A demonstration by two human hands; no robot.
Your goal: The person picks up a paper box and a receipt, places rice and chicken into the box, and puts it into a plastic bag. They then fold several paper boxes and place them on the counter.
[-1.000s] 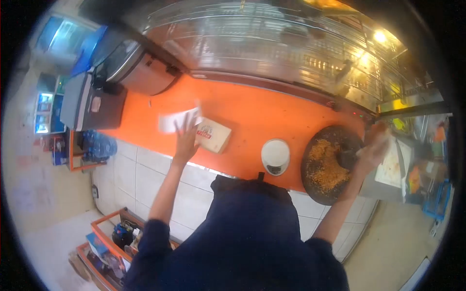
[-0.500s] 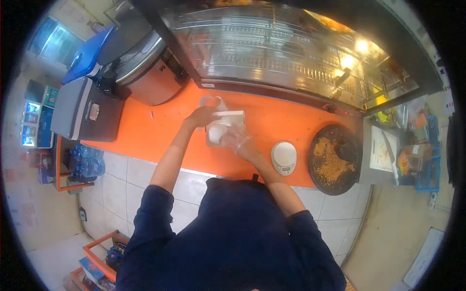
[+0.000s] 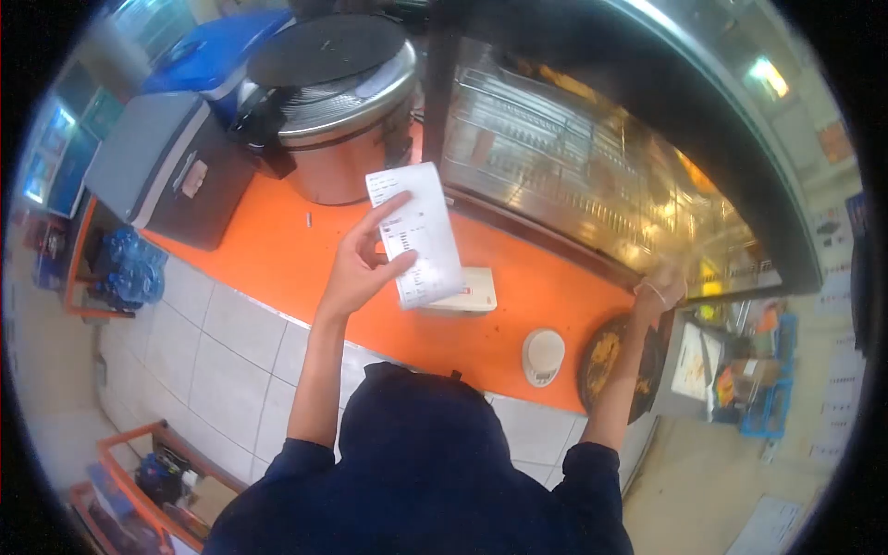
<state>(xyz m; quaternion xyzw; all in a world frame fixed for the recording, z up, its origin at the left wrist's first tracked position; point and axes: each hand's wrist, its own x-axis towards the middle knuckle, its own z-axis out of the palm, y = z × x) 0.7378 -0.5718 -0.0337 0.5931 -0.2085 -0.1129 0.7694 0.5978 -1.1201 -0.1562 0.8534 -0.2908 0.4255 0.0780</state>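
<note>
A printed paper slip [image 3: 421, 250] is held in the left hand [image 3: 361, 264], its edge pinched in a narrow grip between thumb and fingers. The slip is raised over the orange surface [image 3: 305, 259], tilted, with its printed side turned toward the camera. Behind its lower end, a pale box [image 3: 478, 290] is partly hidden on the surface.

The right hand [image 3: 664, 282] is extended to the right-hand end of the glass cabinet [image 3: 573, 176]. It is blurred there, so whether its grip is wide, narrow or holding anything cannot be told with fairness.

Beneath the right forearm, a dark round slab [image 3: 653, 368] is partly covered, and orange-brown crumbled food [image 3: 603, 354] is spread on it. A white kitchen scale [image 3: 543, 353] is set just left of the slab. To its right, a knife [image 3: 709, 363] is laid on a white cutting board [image 3: 689, 365]. At the far left, a large round cooker [image 3: 338, 166] is placed beside a grey cool box [image 3: 203, 185].
</note>
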